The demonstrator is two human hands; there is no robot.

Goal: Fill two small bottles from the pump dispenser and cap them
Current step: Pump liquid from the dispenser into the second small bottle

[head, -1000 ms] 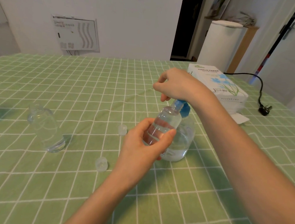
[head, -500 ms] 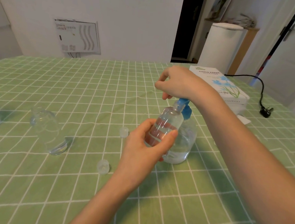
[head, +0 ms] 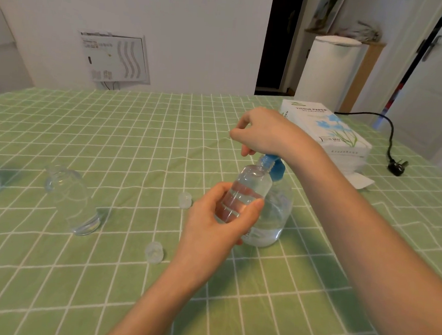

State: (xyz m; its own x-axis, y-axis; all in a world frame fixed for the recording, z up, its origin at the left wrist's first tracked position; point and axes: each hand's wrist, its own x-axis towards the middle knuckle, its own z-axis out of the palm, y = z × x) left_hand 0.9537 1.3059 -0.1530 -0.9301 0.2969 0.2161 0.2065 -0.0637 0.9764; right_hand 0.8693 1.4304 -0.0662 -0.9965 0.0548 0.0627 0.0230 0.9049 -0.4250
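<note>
A clear small bottle point(head: 249, 193), partly filled with clear liquid, is tilted in the grip of the left hand point(head: 215, 219). Its open mouth is at the blue nozzle of the pump dispenser point(head: 271, 216), a round clear bottle standing upright with liquid low inside. The right hand point(head: 265, 133) curls over the pump head. A second bottle point(head: 72, 198) stands well to the left. A clear cap point(head: 185, 200) lies just left of the held bottle, and a second cap point(head: 154, 252) lies nearer the person.

Soft, even daylight, fairly bright; the pump dispenser point(head: 277, 214) shows only pale highlights on its clear wall; soft-edged shadows of both forearms point(head: 367, 245) lie on the tablecloth point(head: 137, 139) nearer the camera than the dispenser; far behind it a doorway point(head: 276, 52) is almost black; left of it the cloth's grid lines bow toward the frame edge; right of it the door frames point(head: 396, 75) lean; the whole picture is slightly soft.
</note>
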